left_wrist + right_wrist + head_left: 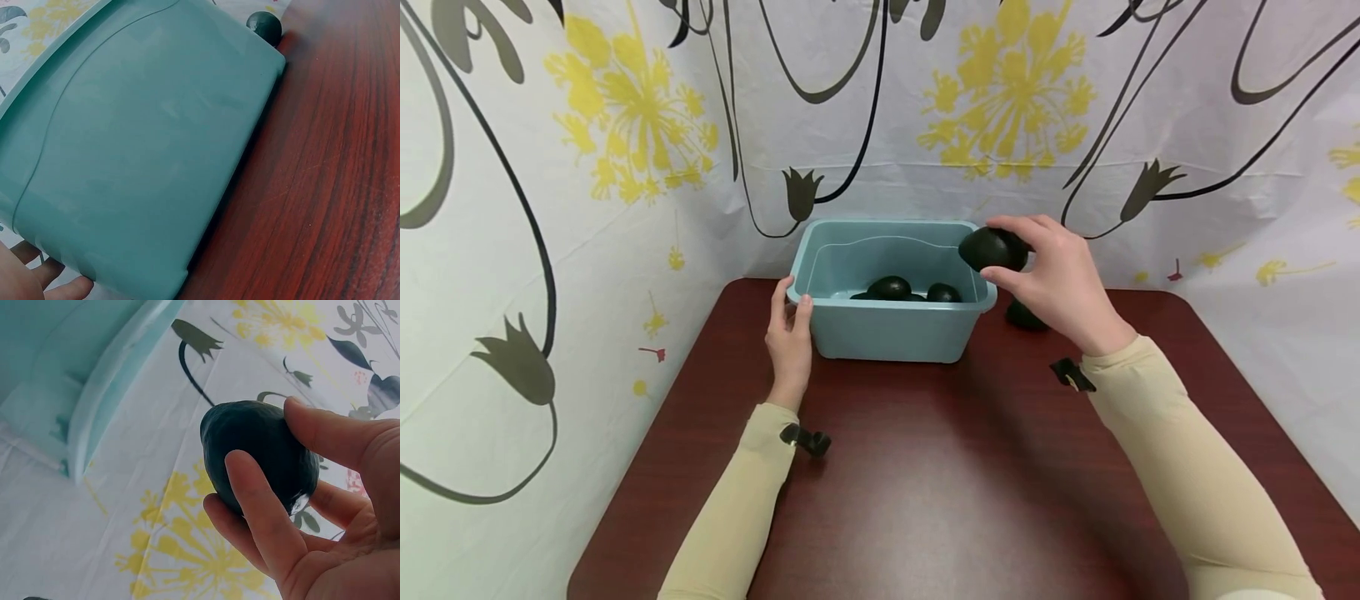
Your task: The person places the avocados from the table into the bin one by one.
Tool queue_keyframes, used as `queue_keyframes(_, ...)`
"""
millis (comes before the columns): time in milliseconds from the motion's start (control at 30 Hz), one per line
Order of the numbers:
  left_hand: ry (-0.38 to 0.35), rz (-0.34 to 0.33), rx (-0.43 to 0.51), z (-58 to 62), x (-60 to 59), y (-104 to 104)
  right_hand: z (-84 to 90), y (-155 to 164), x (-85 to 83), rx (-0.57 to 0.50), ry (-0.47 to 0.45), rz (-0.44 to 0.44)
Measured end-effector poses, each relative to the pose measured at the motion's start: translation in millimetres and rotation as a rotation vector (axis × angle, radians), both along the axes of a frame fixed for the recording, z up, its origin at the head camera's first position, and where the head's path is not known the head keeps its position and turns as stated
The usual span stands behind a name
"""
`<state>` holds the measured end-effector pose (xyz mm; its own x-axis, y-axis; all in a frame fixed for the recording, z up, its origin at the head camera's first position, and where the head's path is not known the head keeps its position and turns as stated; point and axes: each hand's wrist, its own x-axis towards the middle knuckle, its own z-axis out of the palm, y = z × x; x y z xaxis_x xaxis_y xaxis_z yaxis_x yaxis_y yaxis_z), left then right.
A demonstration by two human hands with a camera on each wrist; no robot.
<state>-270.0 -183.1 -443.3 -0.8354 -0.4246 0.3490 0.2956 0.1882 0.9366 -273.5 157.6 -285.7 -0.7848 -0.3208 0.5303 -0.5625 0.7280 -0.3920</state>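
Observation:
A dark green avocado [988, 250] is held between the thumb and fingers of my right hand [1063, 279], raised over the right rim of a light blue plastic tub [887, 332]. The right wrist view shows this avocado [256, 453] with fingers curled round it and the tub's rim to its left. My left hand [789, 346] grips the tub at its front left corner, thumb at the front rim and fingers along the left side. Inside the tub lie several avocados [889, 288], partly hidden by the front wall.
Another avocado [1024, 317] lies on the table to the right of the tub, partly behind my right hand. The dark reddish wooden table [895, 467] is bordered at the back and sides by a white cloth [865, 142] with a flower print.

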Motion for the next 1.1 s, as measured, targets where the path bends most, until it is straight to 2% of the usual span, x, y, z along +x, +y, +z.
queue_keyframes(633, 0.005, -0.001, 0.004, -0.5, -0.8, 0.0, 20.5, -27.3, -10.4, 0.031, -0.072, 0.105)
queue_keyframes(867, 0.017, -0.011, 0.007, 1.3, -0.3, -0.5, 32.8, -41.4, -18.6, 0.066, -0.11, 0.147)
queue_keyframes(1100, 0.005, -0.001, 0.008, -0.8, -1.0, -0.7, 35.5, -58.7, -29.4, 0.128, -0.137, 0.199)
